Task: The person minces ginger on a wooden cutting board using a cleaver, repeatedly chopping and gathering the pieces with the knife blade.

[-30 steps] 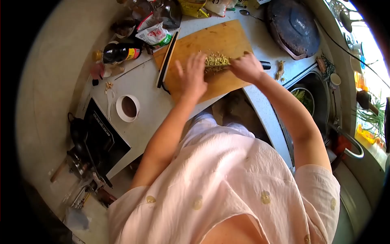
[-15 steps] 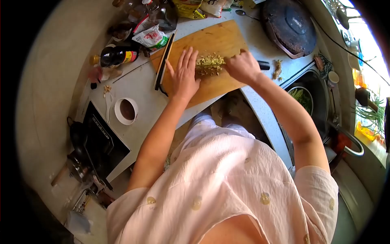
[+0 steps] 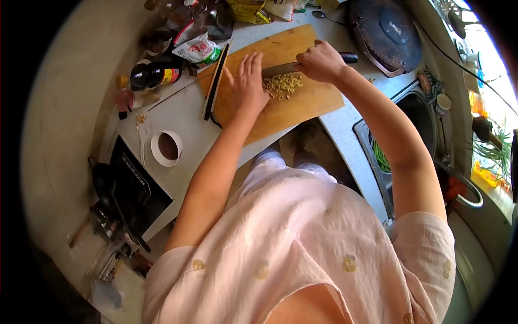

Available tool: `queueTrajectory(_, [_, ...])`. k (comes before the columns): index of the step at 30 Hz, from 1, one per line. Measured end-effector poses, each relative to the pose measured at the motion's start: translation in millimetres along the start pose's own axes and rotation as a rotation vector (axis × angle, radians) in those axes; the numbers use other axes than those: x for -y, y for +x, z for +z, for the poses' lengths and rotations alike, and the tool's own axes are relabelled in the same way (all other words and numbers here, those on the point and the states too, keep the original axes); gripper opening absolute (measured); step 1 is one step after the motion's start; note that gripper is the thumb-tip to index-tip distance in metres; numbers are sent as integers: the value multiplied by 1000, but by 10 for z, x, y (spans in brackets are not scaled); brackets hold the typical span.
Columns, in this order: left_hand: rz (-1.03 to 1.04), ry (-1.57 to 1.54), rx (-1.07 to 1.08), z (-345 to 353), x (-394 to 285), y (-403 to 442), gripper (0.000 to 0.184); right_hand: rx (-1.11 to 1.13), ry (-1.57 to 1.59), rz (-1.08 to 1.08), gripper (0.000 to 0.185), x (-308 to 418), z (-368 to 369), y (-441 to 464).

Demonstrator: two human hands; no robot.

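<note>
My right hand (image 3: 319, 61) is wrapped round a knife (image 3: 280, 69), whose black handle end sticks out to the right. The blade lies along the far side of a small heap of chopped yellow-green food (image 3: 283, 83) on the wooden cutting board (image 3: 315, 102). At the left end of the blade and heap is my left hand (image 3: 248, 83), fingers stretched out and spread; whether it touches the blade tip cannot be made out. Black and light-coloured sticks (image 3: 216, 83) lie along the board's left edge.
A white cup of dark liquid (image 3: 167, 148) stands left, near the stove (image 3: 141, 181). A dark bottle (image 3: 155, 75) and a white packet (image 3: 198, 50) are beyond it. Back right is a round dark pan (image 3: 386, 35); at right, a sink (image 3: 423, 116) holds greens (image 3: 380, 156).
My right hand has moved the knife away from my body, from over the heap to its far side. My left hand has shifted left since the first frame, with its fingers still spread.
</note>
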State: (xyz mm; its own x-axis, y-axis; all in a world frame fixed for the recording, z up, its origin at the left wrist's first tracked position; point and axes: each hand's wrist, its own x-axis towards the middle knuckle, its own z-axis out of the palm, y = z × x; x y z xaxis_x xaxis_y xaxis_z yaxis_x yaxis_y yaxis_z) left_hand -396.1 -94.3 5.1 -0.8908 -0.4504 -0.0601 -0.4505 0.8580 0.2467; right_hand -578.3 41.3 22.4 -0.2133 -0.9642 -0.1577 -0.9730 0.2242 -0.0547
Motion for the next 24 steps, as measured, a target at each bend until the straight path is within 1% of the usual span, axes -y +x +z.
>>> queueTrajectory(2, [-34, -62, 31, -88, 11, -27, 94, 39, -3, 5, 32, 111, -121, -13])
queueTrajectory(3, [-8, -30, 37, -69, 3, -49, 95, -42, 49, 39, 32, 111, 30, -77])
queueTrajectory(5, [50, 42, 57, -118, -189, -87, 94, -110, 111, 48, 32, 38, 278, -272])
queueTrajectory(6, [81, 79, 65, -130, -269, -95, 94, -145, 141, 55, 32, 8, 289, -328])
queueTrajectory(7, [128, 53, -21, -96, -284, -135, 94, -138, 159, 71, 33, -16, 306, -363])
queueTrajectory(8, [77, 46, 14, -44, -251, -194, 94, -115, 148, 39, 29, -35, 325, -360])
queueTrajectory(10, [-26, 36, 42, 29, -73, -138, 94, 63, 27, 82, 27, 175, 79, -187])
queueTrajectory(11, [40, 9, 16, 18, 45, -131, 94, 83, 16, 98, 25, 222, 40, -145])
queueTrajectory(12, [36, -16, 42, -48, 29, -115, 91, 194, -17, 83, 25, 294, -92, -147])
queueTrajectory(14, [21, -66, 101, -206, -3, -96, 87, 197, 65, 170, 26, 425, -99, -259])
queueTrajectory(15, [75, -46, 118, -186, -57, -107, 86, 103, 145, 193, 27, 375, 159, -381])
queueTrajectory(16, [124, 134, 69, -78, -142, -122, 94, 53, 166, 170, 28, 289, 211, -462])
queueTrajectory(18, [134, 40, 44, -209, -338, -215, 95, -48, 212, 125, 28, 183, 264, -569])
queueTrajectory(19, [159, 85, -21, -143, -335, -247, 95, -80, 240, 128, 21, 189, 300, -565])
queueTrajectory(20, [100, 57, 11, -76, -266, -269, 95, -18, 177, 132, 19, 232, 333, -554])
queueTrajectory(22, [-17, 2, 63, -25, -12, -283, 94, 97, 45, 139, 15, 481, -16, -356])
queueTrajectory(23, [13, -31, 53, -61, 84, -269, 93, 165, 32, 120, 15, 534, -115, -301])
queueTrajectory(24, [-2, -84, 60, -130, 111, -255, 93, 176, 55, 117, 19, 603, -236, -301])
